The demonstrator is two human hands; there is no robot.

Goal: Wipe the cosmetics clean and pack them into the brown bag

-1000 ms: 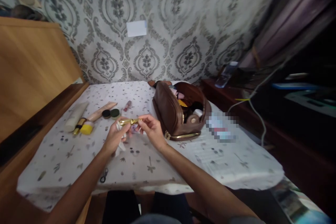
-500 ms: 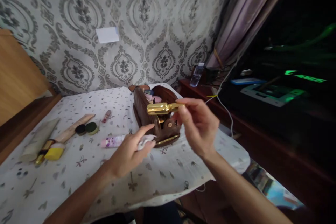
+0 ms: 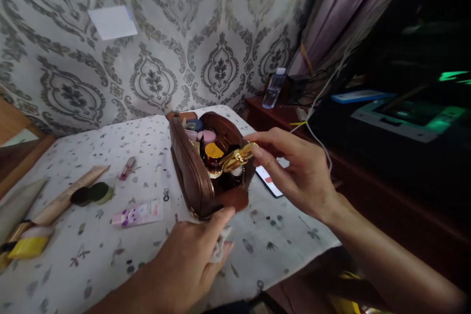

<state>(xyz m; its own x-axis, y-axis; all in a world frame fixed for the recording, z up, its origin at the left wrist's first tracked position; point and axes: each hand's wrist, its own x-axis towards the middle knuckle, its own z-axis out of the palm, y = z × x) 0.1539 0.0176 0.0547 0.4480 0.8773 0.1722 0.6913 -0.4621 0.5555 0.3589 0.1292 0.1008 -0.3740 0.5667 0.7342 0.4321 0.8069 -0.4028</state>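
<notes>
My right hand (image 3: 290, 169) pinches one end of a shiny gold cosmetic tube (image 3: 237, 158) between thumb and fingers, over the mouth of a brown leather cosmetic bag (image 3: 193, 167). The tube's far end points down into the bag. Inside are an amber jar with a gold lid (image 3: 214, 152), a pink rounded item (image 3: 206, 136) and other cosmetics, partly hidden. My left hand (image 3: 195, 250) is at the bag's front lower edge, closed around a crumpled white tissue (image 3: 220, 246). Its thumb lies by the front flap; whether it touches the bag, I cannot tell.
Left on the patterned sheet lie a purple-and-white tube (image 3: 138, 213), a small pink bottle (image 3: 127, 168), dark round tins (image 3: 100, 192), a beige tube (image 3: 69, 195) and a yellow item (image 3: 29, 247). A phone (image 3: 270, 181) lies right of the bag. A water bottle (image 3: 274, 89) stands behind.
My right hand has lowered the gold tube from above the bag into its opening and tilted it. My left hand has stayed by the bag's front with the tissue. The view has shifted closer and rightward.
</notes>
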